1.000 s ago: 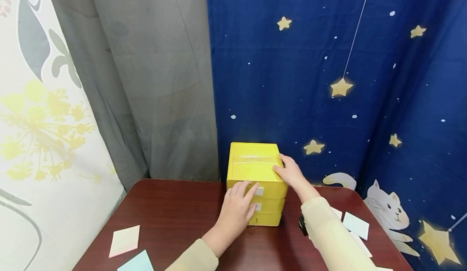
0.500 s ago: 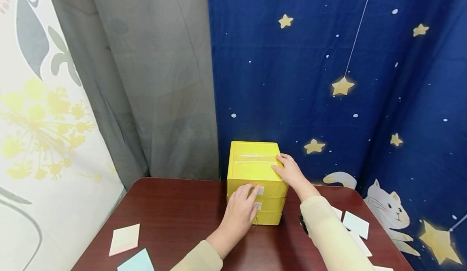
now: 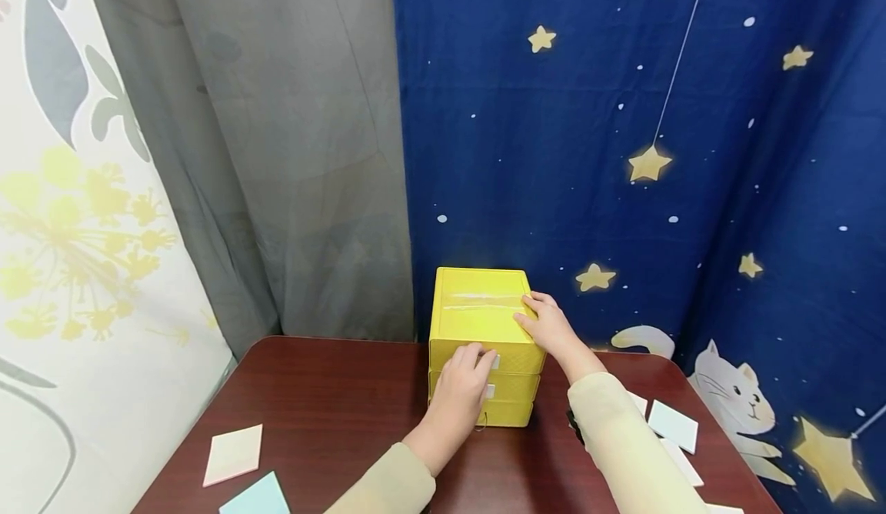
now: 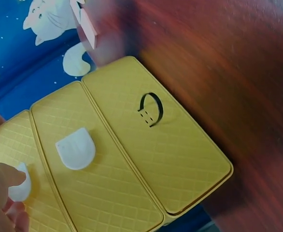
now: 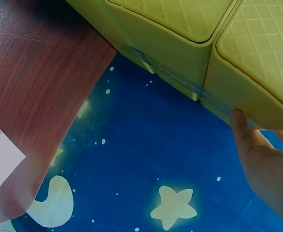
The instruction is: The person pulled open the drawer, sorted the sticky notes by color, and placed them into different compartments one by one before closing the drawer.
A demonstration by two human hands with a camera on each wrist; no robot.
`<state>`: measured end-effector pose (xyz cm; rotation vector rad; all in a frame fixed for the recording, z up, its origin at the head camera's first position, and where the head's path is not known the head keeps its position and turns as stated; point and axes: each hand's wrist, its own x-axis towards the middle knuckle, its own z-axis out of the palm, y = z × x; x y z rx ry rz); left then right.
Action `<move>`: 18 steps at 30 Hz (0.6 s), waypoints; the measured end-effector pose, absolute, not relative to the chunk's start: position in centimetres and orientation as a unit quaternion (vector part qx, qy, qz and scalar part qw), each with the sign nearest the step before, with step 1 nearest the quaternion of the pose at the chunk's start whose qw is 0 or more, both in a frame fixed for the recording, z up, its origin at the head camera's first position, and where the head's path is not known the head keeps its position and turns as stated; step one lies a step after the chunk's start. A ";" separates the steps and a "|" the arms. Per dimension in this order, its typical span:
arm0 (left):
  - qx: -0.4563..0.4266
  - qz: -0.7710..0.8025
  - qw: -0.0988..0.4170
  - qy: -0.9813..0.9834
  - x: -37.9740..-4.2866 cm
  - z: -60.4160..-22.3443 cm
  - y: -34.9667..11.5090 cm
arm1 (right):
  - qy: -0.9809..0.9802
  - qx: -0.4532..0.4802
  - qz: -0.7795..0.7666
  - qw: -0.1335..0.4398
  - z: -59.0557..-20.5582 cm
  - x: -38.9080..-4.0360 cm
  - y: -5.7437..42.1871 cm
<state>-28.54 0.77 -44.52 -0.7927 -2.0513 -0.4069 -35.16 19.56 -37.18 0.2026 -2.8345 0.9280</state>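
A yellow three-drawer storage box point(image 3: 484, 329) stands on the table, its drawers stacked one above another. My left hand point(image 3: 458, 382) is at the top drawer front, and thumb and fingers pinch its white pull tab point(image 4: 21, 185). The middle drawer has a similar white tab point(image 4: 77, 148); the lowest carries a thin black loop point(image 4: 154, 107). My right hand point(image 3: 550, 327) rests on the box's top right edge with fingers extended. In the right wrist view a fingertip point(image 5: 238, 117) presses against the box's side. All three drawers look closed.
On the table's left lie a cream notepad point(image 3: 233, 455) and a light blue one point(image 3: 256, 496). Several white pads, including a notepad point(image 3: 674, 426), lie at the right beside my sleeve. A blue starry curtain point(image 3: 484, 152) hangs right behind the box.
My left hand has shifted slightly right, and its fingers have closed in on the top drawer's tab. The right hand stays on the box, which has not moved.
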 end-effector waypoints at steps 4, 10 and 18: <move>-0.320 -0.140 0.463 -0.815 -29.0 -44.4 0.9 | -0.945 0.064 0.313 0.074 -37.2 -35.2 19.5; -0.323 -0.126 0.500 -0.793 -29.6 -44.6 1.0 | -0.944 0.066 0.315 0.074 -37.1 -35.0 19.4; -0.337 -0.132 0.503 -0.785 -29.4 -44.7 1.1 | -0.947 0.066 0.306 0.073 -37.0 -34.9 19.5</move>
